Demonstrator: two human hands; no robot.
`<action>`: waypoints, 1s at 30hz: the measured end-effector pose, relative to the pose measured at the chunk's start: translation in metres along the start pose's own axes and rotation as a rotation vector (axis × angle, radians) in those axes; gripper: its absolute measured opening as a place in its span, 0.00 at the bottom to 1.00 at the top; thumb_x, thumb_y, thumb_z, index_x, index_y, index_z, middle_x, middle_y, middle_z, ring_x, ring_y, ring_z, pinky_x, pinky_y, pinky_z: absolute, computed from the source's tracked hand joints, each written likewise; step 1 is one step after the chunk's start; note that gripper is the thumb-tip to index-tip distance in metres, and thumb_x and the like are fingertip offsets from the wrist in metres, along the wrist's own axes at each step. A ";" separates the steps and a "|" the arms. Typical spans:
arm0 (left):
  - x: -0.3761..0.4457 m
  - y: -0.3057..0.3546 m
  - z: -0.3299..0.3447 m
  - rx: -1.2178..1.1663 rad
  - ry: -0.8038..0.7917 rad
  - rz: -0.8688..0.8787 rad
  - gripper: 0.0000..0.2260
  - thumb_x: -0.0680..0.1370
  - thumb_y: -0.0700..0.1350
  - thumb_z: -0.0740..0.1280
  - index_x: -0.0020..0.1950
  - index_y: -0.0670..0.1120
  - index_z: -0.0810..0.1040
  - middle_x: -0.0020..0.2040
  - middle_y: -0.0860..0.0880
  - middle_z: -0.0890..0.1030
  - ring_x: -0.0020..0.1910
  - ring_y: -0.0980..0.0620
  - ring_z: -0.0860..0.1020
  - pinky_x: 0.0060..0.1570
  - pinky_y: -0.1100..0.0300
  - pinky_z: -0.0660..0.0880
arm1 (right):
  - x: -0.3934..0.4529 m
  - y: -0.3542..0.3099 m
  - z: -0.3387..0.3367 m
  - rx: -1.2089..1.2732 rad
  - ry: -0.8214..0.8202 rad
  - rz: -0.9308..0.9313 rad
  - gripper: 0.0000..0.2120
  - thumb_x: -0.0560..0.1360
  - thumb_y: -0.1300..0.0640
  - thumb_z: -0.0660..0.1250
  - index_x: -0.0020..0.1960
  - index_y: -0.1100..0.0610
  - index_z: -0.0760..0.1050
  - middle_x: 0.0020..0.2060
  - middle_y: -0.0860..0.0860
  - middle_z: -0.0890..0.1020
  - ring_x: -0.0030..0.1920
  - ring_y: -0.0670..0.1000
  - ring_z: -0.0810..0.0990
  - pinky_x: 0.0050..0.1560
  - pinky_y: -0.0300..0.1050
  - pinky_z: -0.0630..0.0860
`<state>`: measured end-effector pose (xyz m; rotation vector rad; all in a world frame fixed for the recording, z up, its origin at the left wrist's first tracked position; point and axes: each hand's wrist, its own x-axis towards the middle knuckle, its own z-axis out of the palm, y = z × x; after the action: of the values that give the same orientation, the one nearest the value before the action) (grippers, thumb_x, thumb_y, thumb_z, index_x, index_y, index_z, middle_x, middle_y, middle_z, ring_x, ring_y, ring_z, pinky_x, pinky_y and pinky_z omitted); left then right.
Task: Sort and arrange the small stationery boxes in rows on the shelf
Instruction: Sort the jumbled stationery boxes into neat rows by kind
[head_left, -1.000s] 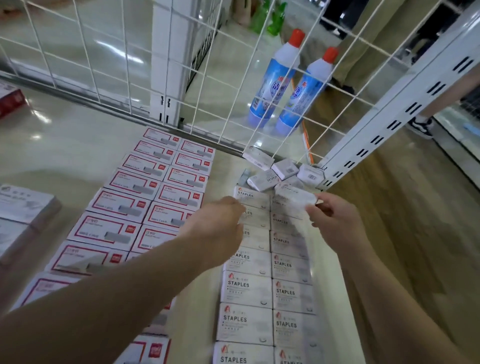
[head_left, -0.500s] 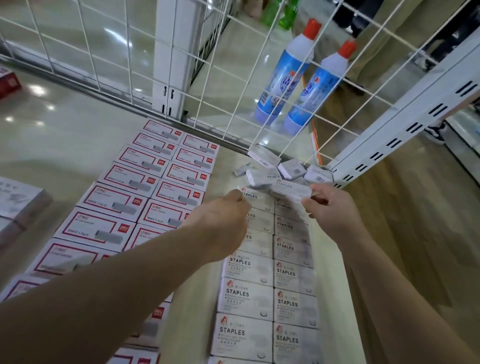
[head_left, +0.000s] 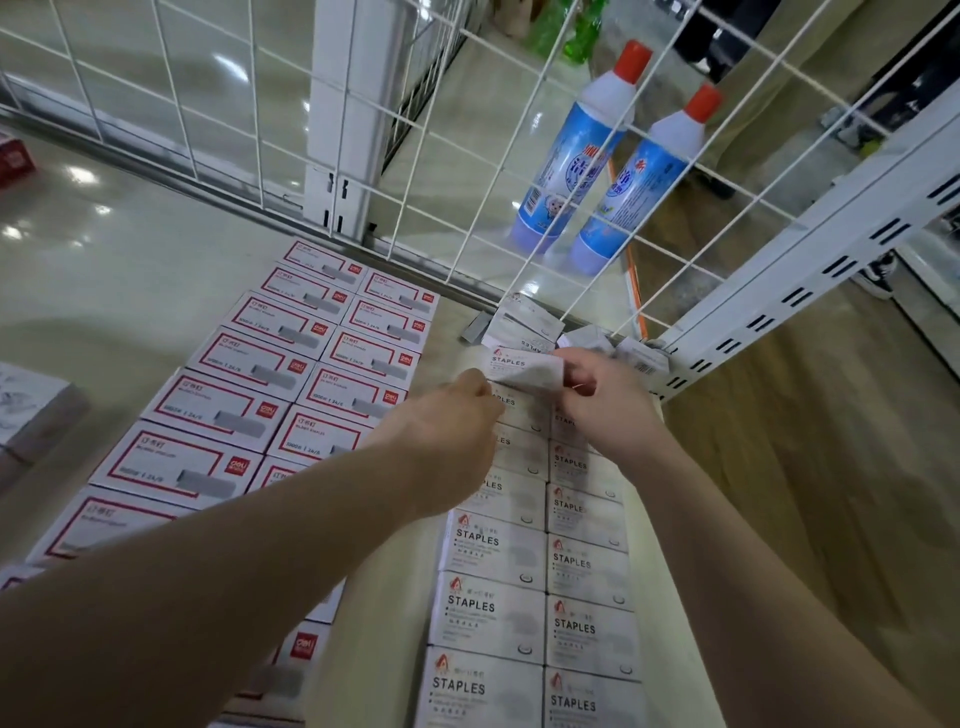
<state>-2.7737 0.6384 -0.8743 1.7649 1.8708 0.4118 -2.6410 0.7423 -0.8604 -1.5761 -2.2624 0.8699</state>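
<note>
A small white box marked STAPLES (head_left: 522, 368) is held between both hands above the far end of two rows of white staples boxes (head_left: 535, 587). My right hand (head_left: 605, 402) pinches its right end with thumb and fingers. At its left corner my left hand (head_left: 447, 436) touches it with curled fingers. Behind it, several loose white boxes (head_left: 530, 325) lie jumbled in the shelf's back right corner. Left of the white rows, red-bordered staple boxes (head_left: 306, 379) lie in two rows.
A white wire grid (head_left: 452, 171) closes the back of the glossy shelf (head_left: 114, 291). A slotted white upright (head_left: 810, 280) stands at the right. Two blue bottles (head_left: 597, 161) stand behind the grid. Larger pale boxes (head_left: 31, 410) lie at the left edge.
Both hands have moved farther toward the back corner with the white box. The box has turned so its STAPLES face shows.
</note>
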 end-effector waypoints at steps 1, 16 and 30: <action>0.001 0.000 -0.001 -0.002 0.009 -0.003 0.15 0.81 0.44 0.56 0.67 0.45 0.69 0.64 0.49 0.66 0.58 0.49 0.71 0.59 0.51 0.72 | 0.002 0.000 0.002 0.005 -0.002 0.005 0.14 0.74 0.66 0.64 0.57 0.55 0.78 0.51 0.55 0.82 0.53 0.54 0.79 0.58 0.52 0.75; 0.019 0.001 0.001 -0.001 0.019 -0.027 0.17 0.80 0.42 0.55 0.70 0.44 0.66 0.71 0.49 0.62 0.65 0.50 0.67 0.66 0.51 0.66 | 0.012 0.007 0.013 -0.034 -0.031 0.038 0.19 0.74 0.62 0.65 0.64 0.51 0.74 0.57 0.53 0.76 0.57 0.53 0.74 0.57 0.46 0.74; 0.014 0.004 -0.001 0.030 0.017 -0.024 0.18 0.81 0.44 0.55 0.71 0.45 0.64 0.74 0.51 0.60 0.68 0.50 0.65 0.67 0.55 0.64 | 0.004 0.004 0.011 -0.311 -0.045 -0.142 0.18 0.78 0.61 0.59 0.67 0.60 0.70 0.61 0.57 0.75 0.61 0.54 0.71 0.55 0.40 0.64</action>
<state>-2.7707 0.6524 -0.8733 1.7617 1.9180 0.3923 -2.6454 0.7435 -0.8718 -1.5010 -2.6056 0.5415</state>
